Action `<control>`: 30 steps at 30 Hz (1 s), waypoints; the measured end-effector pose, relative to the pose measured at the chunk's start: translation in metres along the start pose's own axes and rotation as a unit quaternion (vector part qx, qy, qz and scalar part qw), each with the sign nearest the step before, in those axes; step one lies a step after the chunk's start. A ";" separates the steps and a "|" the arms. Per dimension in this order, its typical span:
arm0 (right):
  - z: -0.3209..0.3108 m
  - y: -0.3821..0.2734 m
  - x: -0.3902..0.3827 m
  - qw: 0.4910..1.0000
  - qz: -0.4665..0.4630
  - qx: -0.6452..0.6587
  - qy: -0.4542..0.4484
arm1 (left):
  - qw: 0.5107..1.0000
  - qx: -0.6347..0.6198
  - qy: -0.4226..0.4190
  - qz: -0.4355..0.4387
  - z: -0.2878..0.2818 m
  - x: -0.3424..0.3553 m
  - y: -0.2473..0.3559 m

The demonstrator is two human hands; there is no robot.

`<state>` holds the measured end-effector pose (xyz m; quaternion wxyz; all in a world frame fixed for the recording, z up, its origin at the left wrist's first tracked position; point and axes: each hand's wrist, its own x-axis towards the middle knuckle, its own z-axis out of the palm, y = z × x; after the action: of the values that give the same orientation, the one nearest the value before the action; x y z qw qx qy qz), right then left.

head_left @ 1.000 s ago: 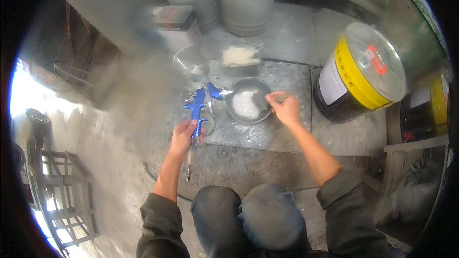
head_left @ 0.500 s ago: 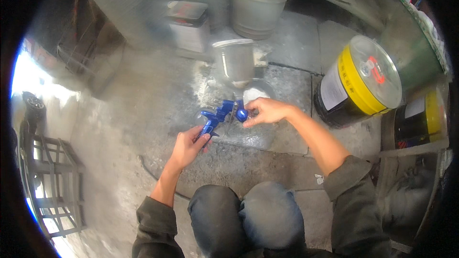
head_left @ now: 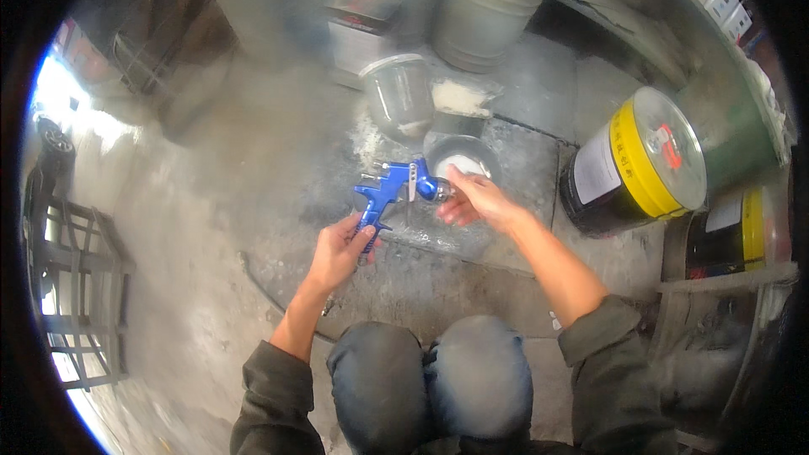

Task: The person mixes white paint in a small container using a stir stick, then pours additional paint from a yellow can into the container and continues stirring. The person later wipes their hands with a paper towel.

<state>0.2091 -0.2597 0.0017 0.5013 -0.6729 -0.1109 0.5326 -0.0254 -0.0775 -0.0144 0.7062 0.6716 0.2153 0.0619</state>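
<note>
1. Blue spray gun (head_left: 389,190): above the near edge of the floor slab (head_left: 531,175); likely rigid, moderately light, slick where smooth
2. Left grip (head_left: 340,250): closed round its handle (head_left: 372,217), the soundest hold
3. Right grip (head_left: 476,200): at the silver-tipped nozzle (head_left: 442,191), probably the most fragile part; cannot tell whether it clasps it

The left hand (head_left: 339,251) partly hides the spray gun (head_left: 386,189).

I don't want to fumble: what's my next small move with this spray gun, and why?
Perhaps close your right hand on the silver nozzle: the two sit close together, though contact isn't clear, and your left hand grips the blue spray gun by its handle.
</note>
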 end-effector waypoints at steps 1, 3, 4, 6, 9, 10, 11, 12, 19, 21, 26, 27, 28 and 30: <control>0.007 0.002 0.000 0.999 0.013 0.029 0.017 | 1.000 -0.006 0.008 0.003 -0.001 -0.003 -0.002; 0.018 0.009 -0.002 0.994 0.040 0.083 0.051 | 1.000 -0.029 0.004 0.002 0.006 -0.008 -0.007; 0.012 0.015 0.001 0.994 0.045 0.094 0.040 | 1.000 -0.024 0.002 0.008 0.009 -0.010 -0.009; 0.012 0.039 -0.002 0.988 -0.135 0.072 0.030 | 1.000 -0.009 0.008 0.017 0.011 -0.013 -0.018; 0.006 0.046 -0.015 0.987 -0.140 0.077 0.003 | 1.000 -0.014 0.001 0.002 0.012 -0.016 -0.024; 0.002 0.048 -0.013 0.996 -0.068 0.066 0.004 | 1.000 -0.002 0.004 -0.007 0.013 -0.017 -0.027; -0.002 0.049 -0.011 0.998 0.005 0.055 0.006 | 1.000 -0.001 0.003 -0.007 0.012 -0.019 -0.029; -0.004 0.041 -0.011 0.989 0.107 0.100 0.005 | 1.000 0.001 -0.002 -0.006 0.013 -0.019 -0.030; 0.017 0.053 -0.027 0.964 -0.073 0.247 -0.064 | 1.000 -0.016 -0.001 0.013 0.006 -0.017 -0.037; 0.010 0.056 -0.022 0.959 -0.002 0.270 -0.084 | 1.000 -0.024 -0.009 0.013 0.007 -0.016 -0.037; 0.011 0.062 -0.009 0.952 -0.005 0.304 -0.022 | 0.998 -0.062 0.000 -0.013 0.008 -0.024 -0.027; 0.011 0.061 -0.012 0.954 -0.031 0.299 -0.010 | 0.998 -0.063 0.004 -0.006 0.004 -0.025 -0.032; 0.006 0.058 -0.016 0.958 -0.066 0.277 0.025 | 0.998 -0.066 0.004 0.002 0.000 -0.026 -0.036; -0.010 0.052 -0.027 0.958 -0.137 0.230 0.100 | 1.000 0.017 0.018 0.008 -0.010 -0.029 -0.039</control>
<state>0.1863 -0.3081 -0.0240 0.7192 -0.5674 -0.0264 0.4001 -0.0638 -0.0826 -0.0460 0.6901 0.6840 0.2239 0.0759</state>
